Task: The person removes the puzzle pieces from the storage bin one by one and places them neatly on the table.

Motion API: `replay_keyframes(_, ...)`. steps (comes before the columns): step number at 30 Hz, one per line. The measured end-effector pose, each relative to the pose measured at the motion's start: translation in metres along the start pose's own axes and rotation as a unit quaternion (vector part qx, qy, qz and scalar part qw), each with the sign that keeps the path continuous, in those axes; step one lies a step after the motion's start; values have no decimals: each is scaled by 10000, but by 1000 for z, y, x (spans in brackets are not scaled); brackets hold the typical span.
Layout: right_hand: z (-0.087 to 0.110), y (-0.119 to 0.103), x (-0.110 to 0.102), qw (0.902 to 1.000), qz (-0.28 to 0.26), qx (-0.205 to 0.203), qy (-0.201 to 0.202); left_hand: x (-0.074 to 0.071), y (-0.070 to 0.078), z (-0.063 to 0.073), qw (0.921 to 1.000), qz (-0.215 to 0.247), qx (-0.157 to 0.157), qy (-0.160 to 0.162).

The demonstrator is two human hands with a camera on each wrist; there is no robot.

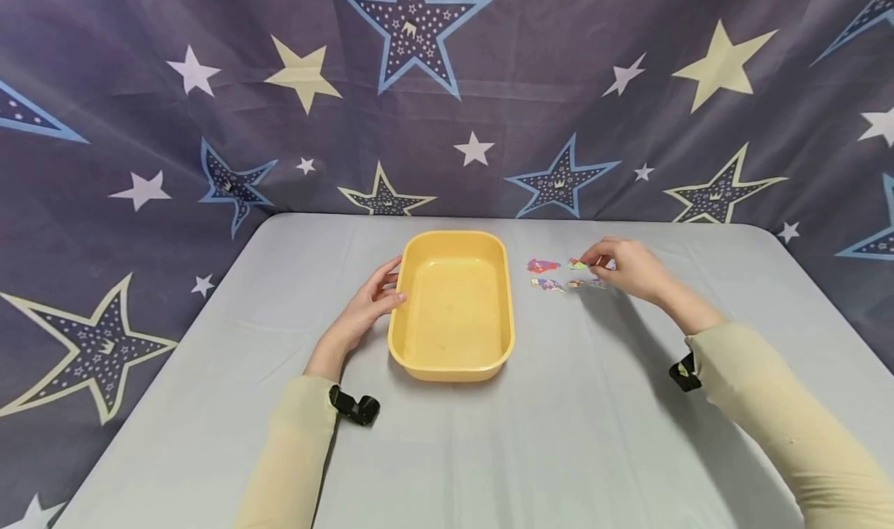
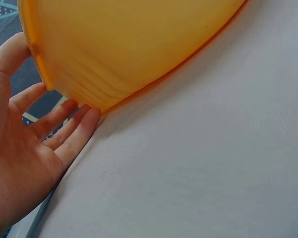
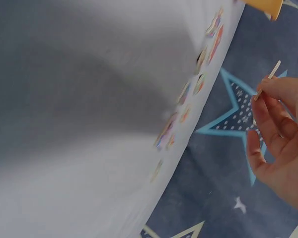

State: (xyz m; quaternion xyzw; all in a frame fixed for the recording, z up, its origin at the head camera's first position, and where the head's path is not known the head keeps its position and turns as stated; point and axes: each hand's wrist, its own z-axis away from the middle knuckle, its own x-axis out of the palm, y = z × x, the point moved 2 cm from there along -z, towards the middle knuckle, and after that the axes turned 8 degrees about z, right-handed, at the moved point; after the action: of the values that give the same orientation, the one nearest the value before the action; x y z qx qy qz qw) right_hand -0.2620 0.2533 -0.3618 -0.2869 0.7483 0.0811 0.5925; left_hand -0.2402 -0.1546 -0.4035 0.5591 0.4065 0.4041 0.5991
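A deep yellow plastic tray [image 1: 450, 312] with rounded corners stands on the table. At its left side, my left hand [image 1: 366, 304] holds it, thumb over the rim and fingers against the outer wall. That grip also shows in the left wrist view, with fingertips [image 2: 92, 116] low on the wall. To the right of the tray, my right hand [image 1: 628, 267] pinches a small thin flat piece [image 3: 274, 70] between thumb and fingers. It appears edge-on in the right wrist view, pale along its edge, its printed face hidden. Below the hand lie small colourful flat cutouts [image 1: 548, 285] in two rows.
A pale grey cloth covers the table [image 1: 559, 436]. Behind it hangs a dark curtain [image 1: 489, 110] printed with stars. A red and purple cutout [image 1: 543, 265] lies nearest the tray's right wall. Both wrists wear black straps [image 1: 356, 406].
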Motion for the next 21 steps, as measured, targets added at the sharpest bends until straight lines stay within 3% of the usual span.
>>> replay_keyframes(8, 12, 23, 3, 9997, 29, 151, 169, 0, -1, 0, 10000, 16, -9, -27)
replay_keyframes(21, 26, 55, 1, 9970, 67, 751, -168, 0, 0, 1, 10000, 34, 1, -29)
